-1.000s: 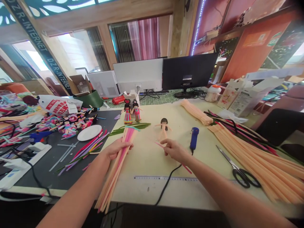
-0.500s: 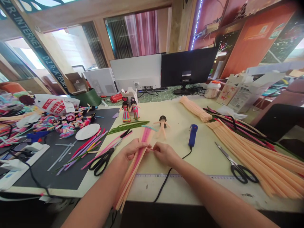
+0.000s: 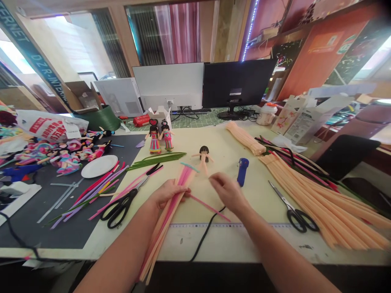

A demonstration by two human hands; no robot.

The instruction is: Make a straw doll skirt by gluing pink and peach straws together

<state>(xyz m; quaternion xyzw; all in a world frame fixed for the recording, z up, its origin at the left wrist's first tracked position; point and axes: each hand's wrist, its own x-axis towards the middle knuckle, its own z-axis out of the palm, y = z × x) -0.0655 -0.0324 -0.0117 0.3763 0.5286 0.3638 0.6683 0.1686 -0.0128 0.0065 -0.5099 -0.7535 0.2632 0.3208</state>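
My left hand [image 3: 168, 193] is closed around a bundle of peach and pink pipe cleaners [image 3: 176, 200]. A light-blue pipe cleaner [image 3: 189, 167] lies across the bundle's upper end. From beside the left fingertips a single pink pipe cleaner [image 3: 209, 206] sticks out to the lower right, its far end free. My right hand [image 3: 227, 191] is above the table with its fingers curled in; nothing shows in them. Just beyond it are a blue handheld tool [image 3: 242, 171] with a black cord and a small peach doll figure [image 3: 203, 156] with black hair.
Black-handled scissors lie on the left [image 3: 120, 206] and right [image 3: 295, 213]. Peach pipe cleaners [image 3: 320, 199] fan out at right. Green stems [image 3: 159, 160] and two dressed dolls [image 3: 160, 136] are behind the bundle. A white plate [image 3: 99, 166] is at left; monitors [image 3: 240, 87] stand behind.
My right hand has come away from the left one, moving right and up. The pink pipe cleaner now extends freely from the left hand. The whole view has shifted slightly.
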